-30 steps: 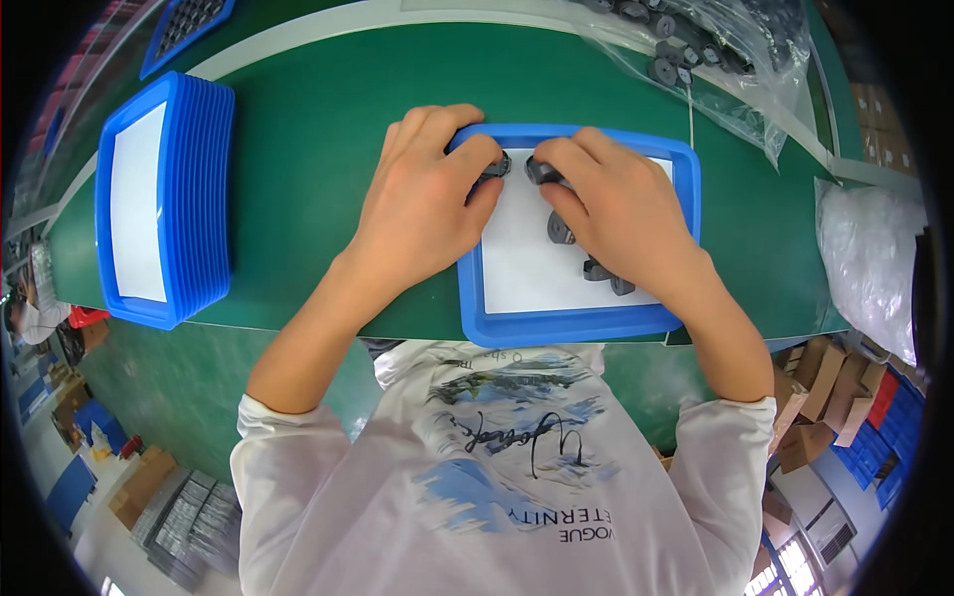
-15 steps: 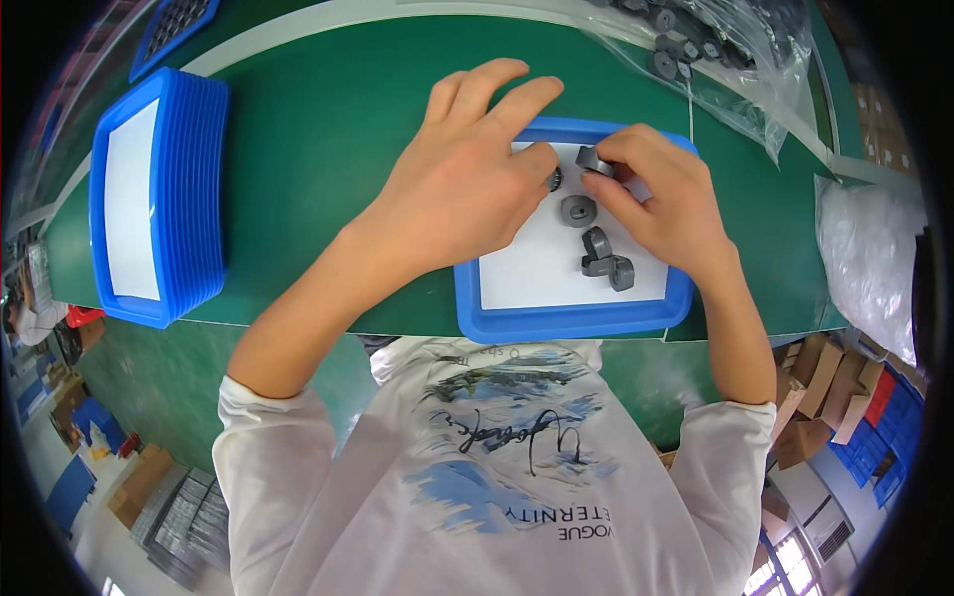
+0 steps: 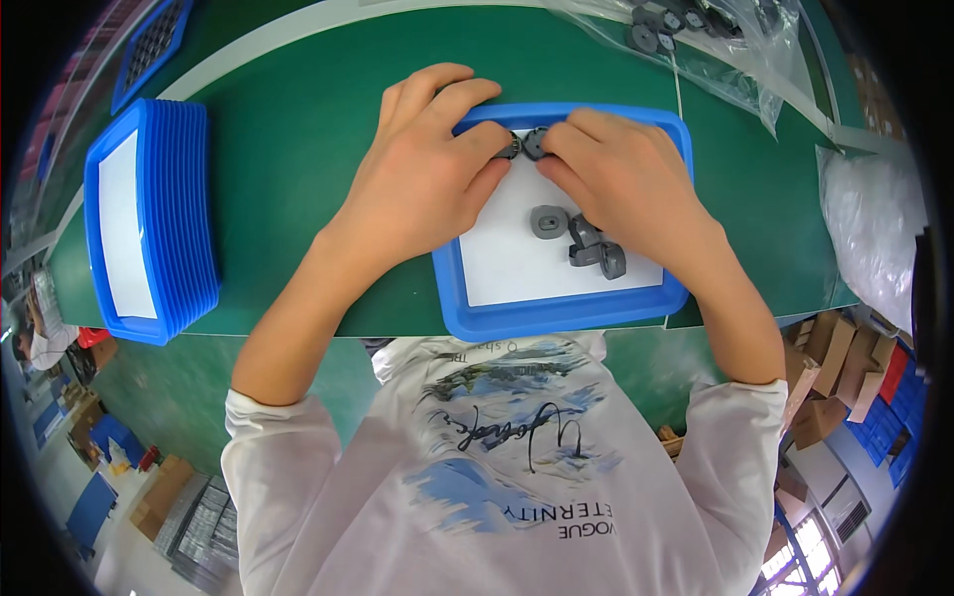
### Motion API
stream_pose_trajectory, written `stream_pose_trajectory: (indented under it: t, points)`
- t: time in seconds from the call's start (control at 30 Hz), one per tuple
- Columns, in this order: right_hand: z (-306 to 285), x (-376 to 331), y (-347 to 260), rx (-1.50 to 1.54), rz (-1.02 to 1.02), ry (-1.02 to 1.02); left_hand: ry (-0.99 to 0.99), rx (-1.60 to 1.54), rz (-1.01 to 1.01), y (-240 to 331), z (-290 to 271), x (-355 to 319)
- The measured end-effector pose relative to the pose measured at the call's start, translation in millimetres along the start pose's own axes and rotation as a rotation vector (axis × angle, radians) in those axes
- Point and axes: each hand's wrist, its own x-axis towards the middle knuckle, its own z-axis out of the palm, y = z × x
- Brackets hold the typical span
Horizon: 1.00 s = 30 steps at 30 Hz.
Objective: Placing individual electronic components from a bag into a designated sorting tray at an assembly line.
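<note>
A blue tray [image 3: 566, 323] with a white bottom lies in front of me. Over its far left corner, my left hand [image 3: 422, 169] pinches a small dark grey round part [image 3: 512, 146] between thumb and forefinger, the other fingers raised. My right hand [image 3: 631, 174] comes in over the tray's far side and grips another dark grey part [image 3: 535, 144], partly hidden by the fingertips. These two parts are side by side, nearly touching. Below the right hand, a grey round knob-like piece [image 3: 549, 222] lies flat beside a cluster of similar grey pieces [image 3: 588, 255].
To the left stands a tall stack of blue trays [image 3: 179, 219] on the green table [image 3: 288, 129]. A clear plastic bag [image 3: 725, 60] with several grey parts lies at the far right. Clear plastic wrap [image 3: 874, 238] hangs at the right edge. A dark-filled blue tray [image 3: 151, 48] is far left.
My right hand has moved left with its part, up close to the part in my left hand. My left hand's fingers have shifted, showing more of its part. The whole view has shifted slightly.
</note>
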Motion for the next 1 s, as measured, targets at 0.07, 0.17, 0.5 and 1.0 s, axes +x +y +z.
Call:
stream_pose_trajectory:
  t: [0.07, 0.17, 0.5, 1.0]
  points:
    - [4, 4, -1, 0.006, -0.007, 0.066, 0.006, -0.007, 0.003, -1, 2, 0]
    - [7, 5, 0, 0.027, -0.025, 0.101, -0.003, -0.040, -0.014, -2, 2, 0]
    - [-21, -15, 15, 0.283, 0.138, 0.133, -0.035, -0.080, 0.062, 13, -23, 5]
    - [-14, -42, 24, 0.044, 0.150, 0.122, -0.152, -0.175, 0.182, 40, -3, -3]
